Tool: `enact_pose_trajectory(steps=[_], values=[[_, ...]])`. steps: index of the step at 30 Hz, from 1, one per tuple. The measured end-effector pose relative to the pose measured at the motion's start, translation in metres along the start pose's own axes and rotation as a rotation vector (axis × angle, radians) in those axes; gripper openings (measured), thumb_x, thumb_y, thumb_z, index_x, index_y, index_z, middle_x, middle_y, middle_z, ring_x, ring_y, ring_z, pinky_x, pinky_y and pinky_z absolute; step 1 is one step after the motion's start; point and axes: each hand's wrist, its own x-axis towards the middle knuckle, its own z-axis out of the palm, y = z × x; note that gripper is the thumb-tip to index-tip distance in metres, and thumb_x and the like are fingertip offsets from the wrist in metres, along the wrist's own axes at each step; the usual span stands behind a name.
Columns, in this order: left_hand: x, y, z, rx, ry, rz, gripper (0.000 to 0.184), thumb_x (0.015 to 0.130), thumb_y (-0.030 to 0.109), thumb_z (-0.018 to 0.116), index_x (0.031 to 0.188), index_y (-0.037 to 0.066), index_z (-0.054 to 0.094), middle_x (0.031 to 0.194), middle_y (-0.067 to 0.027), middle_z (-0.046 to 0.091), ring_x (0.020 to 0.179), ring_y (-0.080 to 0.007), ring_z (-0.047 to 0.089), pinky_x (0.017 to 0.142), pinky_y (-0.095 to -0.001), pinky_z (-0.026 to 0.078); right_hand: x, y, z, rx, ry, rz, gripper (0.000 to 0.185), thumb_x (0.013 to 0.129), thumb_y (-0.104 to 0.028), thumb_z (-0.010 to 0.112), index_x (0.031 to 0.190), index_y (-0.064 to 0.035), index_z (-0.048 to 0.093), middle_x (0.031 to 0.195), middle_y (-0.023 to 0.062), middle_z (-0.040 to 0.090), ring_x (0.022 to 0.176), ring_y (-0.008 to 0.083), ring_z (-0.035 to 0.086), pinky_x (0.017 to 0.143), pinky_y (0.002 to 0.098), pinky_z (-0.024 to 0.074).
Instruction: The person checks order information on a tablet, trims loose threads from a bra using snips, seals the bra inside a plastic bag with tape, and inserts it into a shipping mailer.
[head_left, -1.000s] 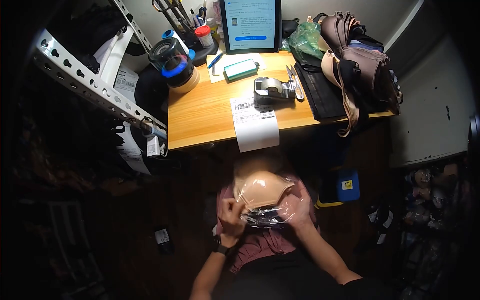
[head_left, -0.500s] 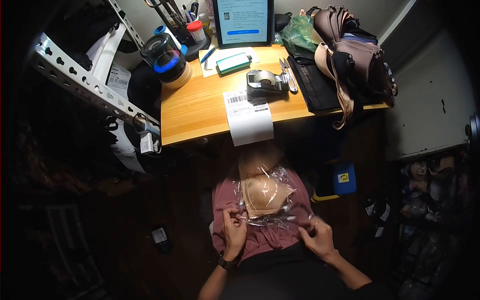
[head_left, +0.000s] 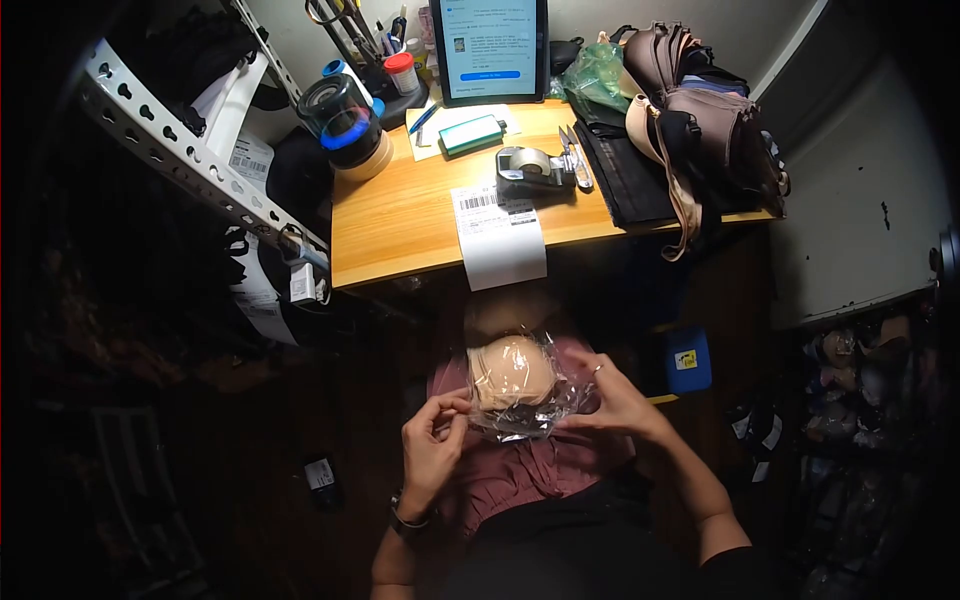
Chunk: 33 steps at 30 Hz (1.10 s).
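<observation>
A beige bra [head_left: 513, 370] lies in a clear plastic bag [head_left: 525, 425] on my lap, over dusky pink clothing [head_left: 500, 485]. My left hand [head_left: 433, 445] pinches the bag's left edge, with thumb and fingers close together. At the bag's right side is my right hand [head_left: 618, 402], curved around the crinkled plastic with its thumb low and its fingers higher up. A ring shows on one finger of that hand. Part of the plastic between the right thumb and fingers is hidden.
On the wooden desk [head_left: 400, 240] ahead are a printed label [head_left: 500, 245], a tape dispenser [head_left: 535, 175], scissors [head_left: 578, 160], a tablet [head_left: 490, 60] and a pile of bras [head_left: 710, 120]. A metal shelf [head_left: 190, 155] stands left; a blue box [head_left: 688, 362] sits low at right.
The bagged bra has become more compact and sits slightly higher. My right hand has moved up and left onto the bag's side; my left hand has shifted left and slightly up.
</observation>
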Motion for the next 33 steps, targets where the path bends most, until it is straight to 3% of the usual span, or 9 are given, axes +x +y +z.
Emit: enact_pose_trajectory(steps=[4, 8, 12, 14, 17, 20, 24, 28, 33], values=[[-0.009, -0.002, 0.0, 0.111, 0.096, -0.011, 0.011, 0.078, -0.007, 0.057, 0.087, -0.001, 0.06, 0.103, -0.0109, 0.062, 0.081, -0.0135, 0.063, 0.064, -0.0223, 0.052, -0.006, 0.018, -0.001, 0.254, 0.265, 0.181, 0.013, 0.077, -0.004, 0.065, 0.089, 0.0011, 0.066, 0.074, 0.0108, 0.061, 0.068, 0.0162, 0.063, 0.061, 0.0264, 0.0505], [-0.03, 0.018, -0.006, 0.495, 0.228, 0.136, 0.01, 0.07, -0.008, 0.06, 0.075, 0.001, 0.061, 0.075, -0.0075, 0.053, 0.063, -0.0169, 0.059, 0.058, -0.0254, 0.049, -0.022, -0.024, -0.031, 0.279, 0.382, 0.179, 0.01, 0.075, 0.007, 0.06, 0.08, 0.0001, 0.064, 0.075, 0.0061, 0.056, 0.066, 0.0128, 0.059, 0.058, 0.0254, 0.0474], [-0.05, -0.011, -0.033, 0.605, -0.559, 0.069, 0.013, 0.077, 0.013, 0.064, 0.087, 0.004, 0.064, 0.077, -0.0101, 0.061, 0.069, -0.0222, 0.062, 0.059, -0.0294, 0.049, -0.049, 0.002, -0.031, -0.043, -0.419, -0.066, 0.013, 0.071, -0.005, 0.064, 0.084, -0.0023, 0.063, 0.078, 0.0172, 0.058, 0.073, 0.0302, 0.06, 0.061, 0.0368, 0.0479], [-0.038, -0.008, -0.036, 0.791, -0.978, 0.086, 0.036, 0.081, 0.04, 0.062, 0.1, 0.009, 0.063, 0.087, -0.0105, 0.064, 0.077, -0.0231, 0.064, 0.065, -0.0347, 0.05, -0.038, -0.008, -0.043, -0.264, -0.845, 0.144, 0.017, 0.075, -0.016, 0.064, 0.087, -0.0042, 0.063, 0.077, 0.0175, 0.059, 0.075, 0.0326, 0.061, 0.063, 0.0404, 0.0476], [0.021, 0.017, -0.022, 0.796, -0.667, 0.132, 0.039, 0.079, 0.039, 0.064, 0.101, 0.008, 0.06, 0.09, -0.0164, 0.062, 0.087, -0.0342, 0.06, 0.074, -0.0435, 0.048, 0.022, -0.029, -0.065, -0.238, -0.219, -0.201, 0.027, 0.075, -0.017, 0.067, 0.099, -0.0073, 0.06, 0.087, 0.0155, 0.061, 0.079, 0.0324, 0.06, 0.069, 0.0391, 0.049], [0.106, 0.033, 0.021, 0.775, 0.059, 0.806, 0.028, 0.086, 0.018, 0.056, 0.109, 0.003, 0.056, 0.11, -0.0175, 0.056, 0.112, -0.0356, 0.049, 0.097, -0.0445, 0.037, 0.117, -0.046, -0.081, -0.3, 0.329, -0.419, 0.045, 0.073, -0.012, 0.067, 0.114, -0.0006, 0.052, 0.107, 0.0202, 0.058, 0.104, 0.0357, 0.054, 0.093, 0.0402, 0.041], [0.177, 0.023, 0.05, 0.824, 0.117, 0.828, 0.042, 0.087, 0.02, 0.055, 0.123, 0.001, 0.045, 0.12, -0.0199, 0.051, 0.119, -0.0354, 0.044, 0.103, -0.0477, 0.028, 0.223, 0.0, -0.091, -0.76, 0.418, -0.477, 0.074, 0.067, -0.018, 0.068, 0.132, -0.0028, 0.035, 0.112, 0.0238, 0.054, 0.112, 0.0363, 0.048, 0.105, 0.0434, 0.0288], [0.197, 0.02, 0.046, 0.799, 0.106, 0.776, 0.057, 0.086, 0.023, 0.057, 0.131, -0.002, 0.033, 0.124, -0.0232, 0.047, 0.12, -0.0365, 0.042, 0.104, -0.0486, 0.026, 0.23, -0.02, -0.086, -0.61, 0.251, -0.224, 0.078, 0.062, -0.028, 0.073, 0.127, -0.0015, 0.038, 0.098, 0.0238, 0.059, 0.095, 0.0382, 0.057, 0.084, 0.0414, 0.0453], [0.212, 0.026, 0.031, 0.431, -0.077, 0.609, 0.099, 0.071, 0.017, 0.075, 0.141, -0.002, 0.008, 0.134, -0.0255, 0.035, 0.126, -0.0397, 0.034, 0.103, -0.0403, 0.032, 0.215, -0.036, -0.045, 0.027, 0.514, 0.09, 0.057, 0.083, -0.05, 0.057, 0.109, 0.0001, 0.052, 0.078, 0.0214, 0.062, 0.082, 0.0355, 0.061, 0.071, 0.04, 0.0462]])
